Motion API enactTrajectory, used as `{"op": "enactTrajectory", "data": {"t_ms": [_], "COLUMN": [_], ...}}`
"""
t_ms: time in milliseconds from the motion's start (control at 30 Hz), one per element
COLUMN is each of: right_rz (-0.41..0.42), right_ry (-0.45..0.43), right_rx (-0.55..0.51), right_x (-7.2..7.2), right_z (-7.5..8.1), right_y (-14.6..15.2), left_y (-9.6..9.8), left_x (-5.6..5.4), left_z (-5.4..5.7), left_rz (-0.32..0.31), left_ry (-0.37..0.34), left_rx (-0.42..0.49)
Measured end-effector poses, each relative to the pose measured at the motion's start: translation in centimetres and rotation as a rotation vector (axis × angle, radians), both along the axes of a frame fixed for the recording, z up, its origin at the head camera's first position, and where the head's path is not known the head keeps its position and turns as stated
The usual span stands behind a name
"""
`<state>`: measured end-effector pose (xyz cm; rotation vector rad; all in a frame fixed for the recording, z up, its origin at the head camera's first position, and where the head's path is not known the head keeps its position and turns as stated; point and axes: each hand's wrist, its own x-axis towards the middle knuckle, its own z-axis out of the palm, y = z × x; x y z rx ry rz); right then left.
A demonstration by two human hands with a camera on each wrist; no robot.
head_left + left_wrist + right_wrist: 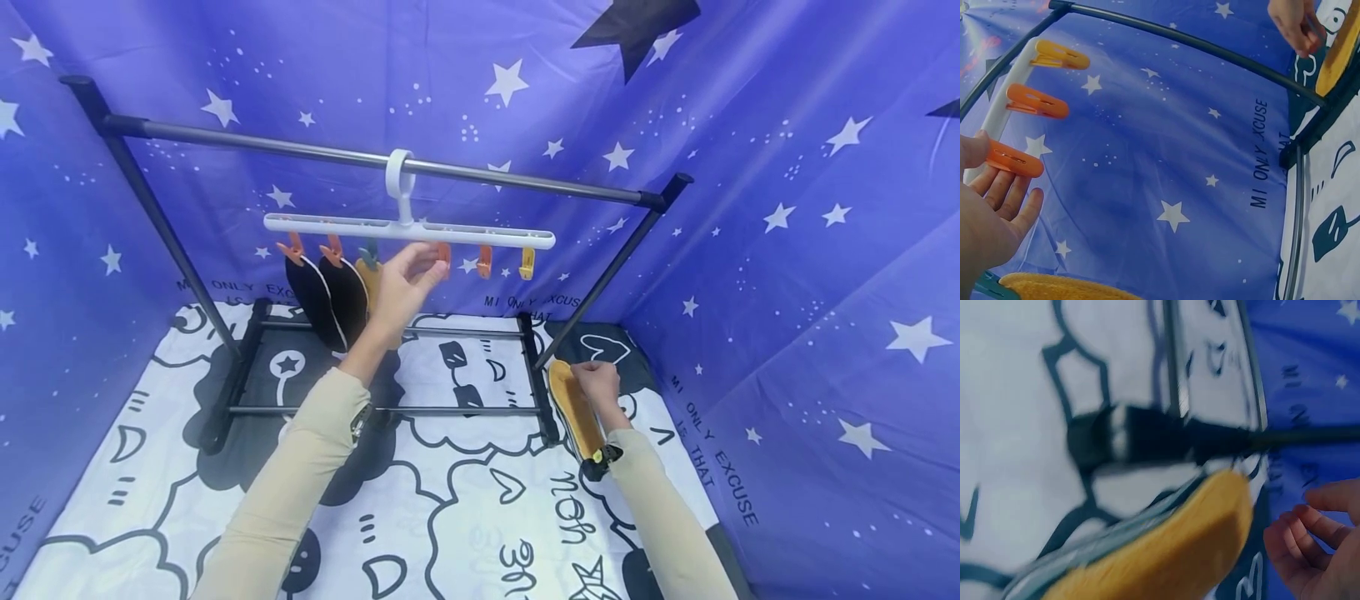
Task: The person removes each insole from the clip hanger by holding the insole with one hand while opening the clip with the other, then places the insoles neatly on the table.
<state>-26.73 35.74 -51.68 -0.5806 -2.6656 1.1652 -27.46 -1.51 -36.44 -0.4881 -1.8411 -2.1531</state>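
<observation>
My left hand (408, 283) holds an orange clip (1015, 159) between thumb and fingers. That clip hangs from a white hanger (480, 235) hooked over a metal rail. Beside it on the bar are another orange clip (1038, 101) and a yellow clip (1061, 55), both with nothing in them. Dark insoles (306, 292) hang from orange clips on the left half, and a yellow insole (1063, 287) from a green one. My right hand (1319, 550) hovers with loosely bent fingers near a yellow fuzzy insole (1197, 537) with grey layered edges; a gap shows between them.
A dark rack frame (221, 383) stands on a black and white patterned cloth (450, 517), its top rail (525, 183) spanning between two slanted posts. Its right foot (1141, 434) is close to the loose insole. Blue star-patterned curtains (810, 275) enclose the back and sides.
</observation>
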Motion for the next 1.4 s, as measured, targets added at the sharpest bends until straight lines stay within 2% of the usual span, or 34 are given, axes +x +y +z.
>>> {"op": "enactTrajectory", "data": {"t_ms": [200, 400, 533, 600, 700, 800, 967, 1067, 1167, 1300, 1400], "right_rz": [0.064, 0.152, 0.223, 0.259, 0.303, 0.348, 0.425, 0.468, 0.512, 0.577, 0.628], "right_ry": [0.073, 0.121, 0.172, 0.194, 0.217, 0.237, 0.261, 0.280, 0.305, 0.315, 0.315], "right_rx": [-0.178, -0.276, -0.373, -0.394, -0.386, -0.387, -0.439, -0.459, -0.484, -0.494, -0.455], "right_x": [-0.3, -0.1, 0.1, 0.3, 0.4, 0.4, 0.1, -0.1, -0.4, -1.0, -1.3], "right_z": [2.1, 4.8, 6.5, 7.3, 8.3, 9.3, 10.5, 10.8, 10.8, 10.6, 10.5], "right_y": [-2.9, -6.5, -9.1, -10.4, -12.1, -13.9, -17.0, -18.9, -20.9, -23.4, -24.9], "left_y": [0.0, -0.2, -0.4, -0.5, -0.9, -1.6, -3.1, -4.0, -4.7, -5.3, -5.7], "left_x": [0.2, 0.4, 0.8, 1.1, 1.8, 2.5, 3.0, 3.0, 3.0, 2.8, 2.6], "left_z": [0.0, 0.0, -0.2, -0.3, -0.5, -0.8, -0.9, -1.0, -1.1, -1.2, -1.1], "left_rz": [0.012, 0.018, 0.019, 0.047, 0.147, 0.302, 0.560, 0.647, 0.652, 0.597, 0.552], "left_ry": [-0.002, -0.009, 0.007, 0.018, 0.020, 0.024, 0.048, 0.031, 0.004, -0.009, -0.005], "left_rx": [-0.024, -0.058, -0.037, -0.024, -0.014, 0.005, 0.099, 0.100, 0.048, -0.040, -0.094]}}
